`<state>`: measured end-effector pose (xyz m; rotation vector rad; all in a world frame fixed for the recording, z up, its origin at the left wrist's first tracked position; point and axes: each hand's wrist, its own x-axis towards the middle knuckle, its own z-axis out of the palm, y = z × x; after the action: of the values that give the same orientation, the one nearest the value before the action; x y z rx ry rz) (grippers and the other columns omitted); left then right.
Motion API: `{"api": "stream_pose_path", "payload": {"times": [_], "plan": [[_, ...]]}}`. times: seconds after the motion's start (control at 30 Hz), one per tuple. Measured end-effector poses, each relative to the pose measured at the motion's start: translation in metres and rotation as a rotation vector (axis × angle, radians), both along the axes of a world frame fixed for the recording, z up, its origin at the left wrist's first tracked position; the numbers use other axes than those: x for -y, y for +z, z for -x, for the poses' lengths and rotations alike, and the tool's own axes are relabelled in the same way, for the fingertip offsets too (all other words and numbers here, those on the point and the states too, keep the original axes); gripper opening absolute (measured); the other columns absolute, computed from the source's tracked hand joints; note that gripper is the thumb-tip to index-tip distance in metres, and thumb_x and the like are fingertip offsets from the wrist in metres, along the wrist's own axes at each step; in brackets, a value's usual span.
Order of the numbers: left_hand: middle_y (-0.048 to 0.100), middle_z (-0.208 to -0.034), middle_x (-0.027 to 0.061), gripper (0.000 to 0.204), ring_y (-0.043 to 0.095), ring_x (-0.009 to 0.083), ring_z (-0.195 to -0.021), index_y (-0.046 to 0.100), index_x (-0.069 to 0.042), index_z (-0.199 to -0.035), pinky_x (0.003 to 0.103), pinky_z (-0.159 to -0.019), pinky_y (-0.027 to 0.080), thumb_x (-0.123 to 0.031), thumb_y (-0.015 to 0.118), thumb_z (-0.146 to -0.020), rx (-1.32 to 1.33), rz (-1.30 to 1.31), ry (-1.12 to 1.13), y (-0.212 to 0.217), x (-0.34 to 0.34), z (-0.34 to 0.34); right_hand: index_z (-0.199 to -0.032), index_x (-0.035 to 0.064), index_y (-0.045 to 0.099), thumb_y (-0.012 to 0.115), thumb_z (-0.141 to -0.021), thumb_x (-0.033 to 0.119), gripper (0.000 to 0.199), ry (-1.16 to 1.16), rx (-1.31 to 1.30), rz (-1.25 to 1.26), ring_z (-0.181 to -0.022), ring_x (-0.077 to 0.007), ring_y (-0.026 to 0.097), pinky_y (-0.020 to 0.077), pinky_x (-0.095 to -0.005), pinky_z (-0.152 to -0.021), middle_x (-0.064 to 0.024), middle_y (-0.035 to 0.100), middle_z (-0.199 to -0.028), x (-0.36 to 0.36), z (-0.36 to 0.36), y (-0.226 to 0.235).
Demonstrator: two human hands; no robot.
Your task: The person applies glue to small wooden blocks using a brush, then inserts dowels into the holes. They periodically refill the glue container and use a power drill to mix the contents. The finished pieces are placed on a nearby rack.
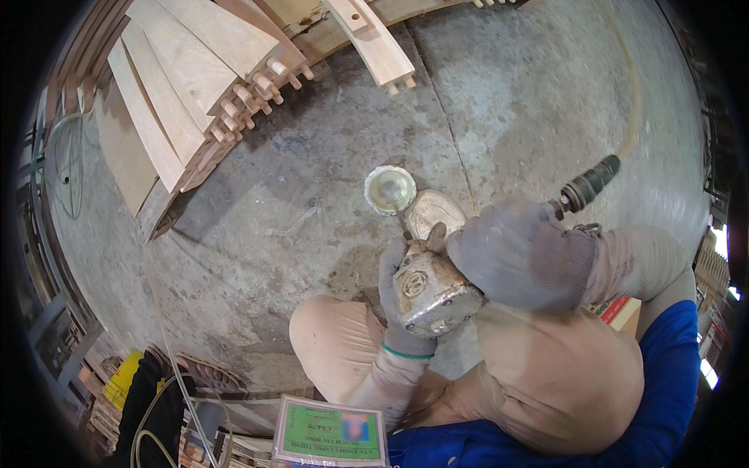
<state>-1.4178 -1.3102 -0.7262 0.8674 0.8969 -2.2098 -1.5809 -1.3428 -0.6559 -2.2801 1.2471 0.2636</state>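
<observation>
In front of my knees I hold an air tool (437, 288) with a scuffed metal head; it looks like a nail gun. My left hand (395, 304), in a grey glove, supports the head from its left side. Wrapped over the grip is my gloved right hand (511, 253), which hides most of the handle. A black hose coupling (591, 184) sticks out past that hand. Just beyond the tool, a pale round piece (431, 212) lies partly hidden; I cannot tell what it is. Touching or close to it is a small bowl (389, 190) with a whitish crusted rim.
Stacked pale wooden parts (195, 66) with dowel pegs stand at the far left on a board (125, 156). Another pegged wooden piece (378, 51) lies at the top. A yellowish air hose (633, 93) curves along the right. Sandals (211, 373) sit at lower left on the concrete floor.
</observation>
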Motion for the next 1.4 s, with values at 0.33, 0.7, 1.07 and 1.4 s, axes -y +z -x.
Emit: {"api": "stream_pose_path", "payload": {"times": [0.33,0.7,1.07,1.4], "plan": [[0.060,-0.101,0.0148,0.040,0.058,0.0327,-0.099,0.056,-0.001,-0.105,0.047,-0.087,0.049,-0.035,0.040,-0.091,-0.063,-0.010,0.040,-0.001,0.005,0.002,-0.062,0.0055,0.060,0.059,-0.066,0.019,0.014,0.064,-0.099,-0.065,-0.046,-0.0200,0.058,0.0398,-0.0358,-0.037,-0.0102,0.056,-0.052,0.018,-0.004,0.013],[0.059,-0.104,0.0161,0.049,0.057,0.0332,-0.101,0.049,0.001,-0.117,0.048,-0.086,0.050,-0.039,0.041,-0.090,-0.219,0.022,0.031,-0.016,-0.014,0.001,-0.063,0.0056,0.059,0.059,-0.066,0.018,0.013,0.004,-0.058,-0.067,-0.047,-0.0207,0.059,0.0414,-0.0347,-0.038,-0.0087,0.055,-0.052,0.004,0.002,0.010],[0.055,-0.115,0.0210,0.055,0.057,0.0372,-0.102,0.048,0.001,-0.120,0.051,-0.086,0.049,-0.043,0.042,-0.088,-0.233,-0.034,0.070,-0.010,-0.015,0.003,-0.062,0.0066,0.059,0.059,-0.065,0.019,0.012,0.023,-0.004,0.017,-0.048,-0.0207,0.058,0.0397,-0.0349,-0.036,-0.0087,0.055,-0.053,-0.002,0.004,0.007],[0.060,-0.103,0.0149,0.039,0.055,0.0322,-0.103,0.055,-0.002,-0.106,0.048,-0.090,0.047,-0.036,0.041,-0.091,-0.067,0.003,0.012,-0.009,-0.009,-0.004,-0.059,0.0073,0.061,0.060,-0.065,0.018,0.013,-0.036,-0.058,0.029,-0.046,-0.0204,0.059,0.0404,-0.0351,-0.035,-0.0077,0.056,-0.051,0.002,-0.004,0.008]]}}
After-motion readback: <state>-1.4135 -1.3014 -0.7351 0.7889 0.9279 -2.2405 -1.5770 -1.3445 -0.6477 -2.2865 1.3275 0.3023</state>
